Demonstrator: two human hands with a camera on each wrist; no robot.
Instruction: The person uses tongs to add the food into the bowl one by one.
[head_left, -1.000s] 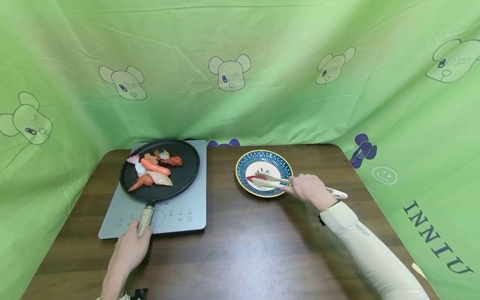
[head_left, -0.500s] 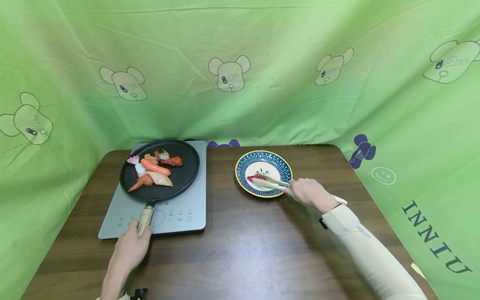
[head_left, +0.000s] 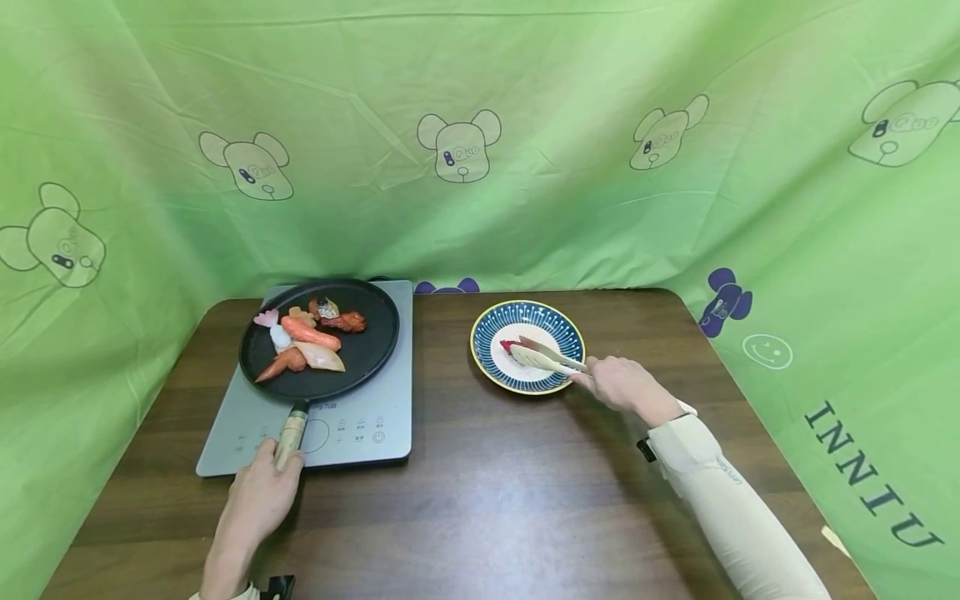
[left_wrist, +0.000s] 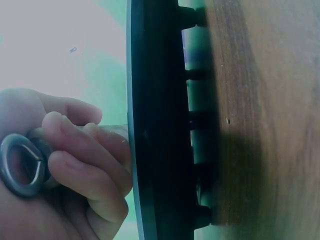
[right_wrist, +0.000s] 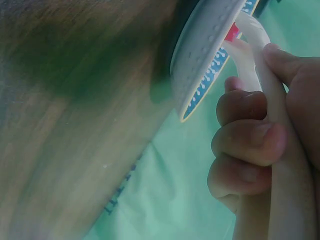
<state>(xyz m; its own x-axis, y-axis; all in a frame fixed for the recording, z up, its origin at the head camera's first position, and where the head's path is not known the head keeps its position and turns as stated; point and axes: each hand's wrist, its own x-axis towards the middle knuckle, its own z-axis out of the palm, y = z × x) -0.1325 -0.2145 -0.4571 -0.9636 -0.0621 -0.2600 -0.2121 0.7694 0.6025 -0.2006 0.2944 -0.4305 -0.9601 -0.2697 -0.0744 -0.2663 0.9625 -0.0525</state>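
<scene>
My left hand point(head_left: 258, 497) grips the wooden-looking handle point(head_left: 292, 435) of a flat black frying pan point(head_left: 371, 354). In the left wrist view its fingers point(left_wrist: 92, 172) curl round the handle, which ends in a metal ring point(left_wrist: 22, 165). On the pan lie several food pieces: a pink sausage point(head_left: 311, 334), a chicken wing point(head_left: 281, 365), a pale slice point(head_left: 321, 357) and a browned drumstick point(head_left: 348, 322). My right hand point(head_left: 622, 387) holds pale tongs point(head_left: 546, 359), curled round both arms. Between their tips a small red piece point(head_left: 507, 345) shows over the blue-patterned plate point(head_left: 486, 327), mostly hidden by the tongs.
Under the pan is a grey induction cooker point(head_left: 225, 450), raised on short feet at the table's left side. The wooden table point(head_left: 480, 492) stretches between cooker and plate. A green printed curtain point(head_left: 540, 217) encloses the back and sides.
My right hand and the tongs have shifted slightly to the right over the plate, and the red piece has moved right with the tips. The left hand and pan stay still.
</scene>
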